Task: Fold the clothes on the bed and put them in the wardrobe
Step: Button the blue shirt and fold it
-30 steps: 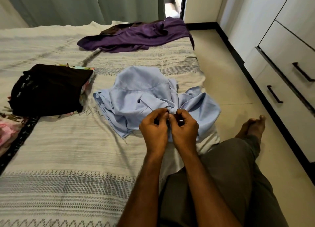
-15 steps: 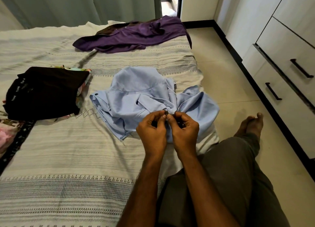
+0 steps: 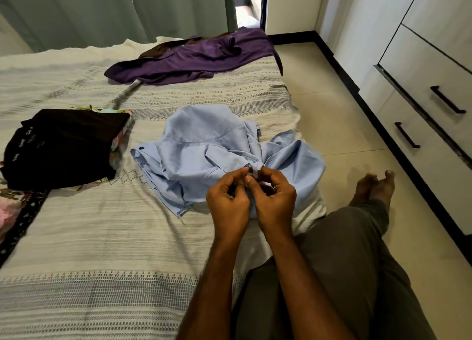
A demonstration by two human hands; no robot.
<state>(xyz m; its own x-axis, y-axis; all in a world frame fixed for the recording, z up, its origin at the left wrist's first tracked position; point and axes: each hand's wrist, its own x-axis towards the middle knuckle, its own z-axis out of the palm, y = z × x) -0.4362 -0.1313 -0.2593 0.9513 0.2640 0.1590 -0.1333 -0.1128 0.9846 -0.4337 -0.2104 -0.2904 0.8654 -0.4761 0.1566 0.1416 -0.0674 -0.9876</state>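
A crumpled light blue shirt (image 3: 204,145) lies on the bed (image 3: 89,237) near its right edge. My left hand (image 3: 227,202) and my right hand (image 3: 275,199) sit side by side at the shirt's near edge, both pinching its front placket around a dark button. Farther back a purple garment (image 3: 194,56) lies spread out over a dark brown one. At the left stands a folded black garment (image 3: 63,143) on top of a floral one. The white wardrobe (image 3: 434,71) with black handles fills the right side.
My leg in grey trousers (image 3: 344,276) rests on the bed's edge, my bare foot (image 3: 373,189) on the tiled floor (image 3: 344,135) between bed and wardrobe. Pink floral cloth (image 3: 10,207) lies at the far left. Green curtains (image 3: 115,10) hang behind the bed.
Both hands stay pinched together on the shirt's placket, with only small finger movements around the button. The view has shifted slightly.
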